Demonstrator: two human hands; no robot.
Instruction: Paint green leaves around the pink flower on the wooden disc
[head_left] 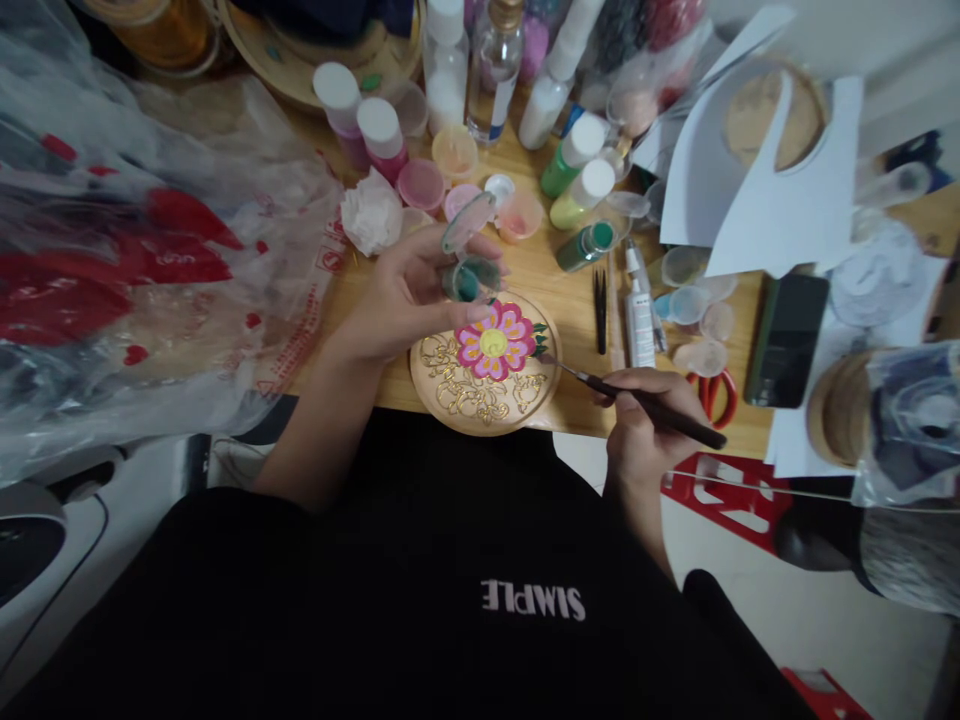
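In my left hand (420, 290) is a small clear cup (471, 280) of dark green paint, its hinged lid (469, 222) standing up. My fingers are wrapped round it, above the upper left of a round wooden plaque (433, 335). The plaque bears a pink flower (495, 342) with a yellow centre, green leaves at its right, and gold raised outlines below. My right hand (645, 420) is closed on a dark-handled thin tool (651, 405). The tool's slim metal end points at the green leaves; whether it touches them I cannot tell.
Paint bottles (382, 135) and open paint cups (420, 185) crowd the back. Black tweezers (600, 310), a white tube (640, 320), red-handled scissors (721, 398) and a phone (787, 340) lie to the right. Crumpled tissue (372, 212) and plastic bags (150, 270) are on the left.
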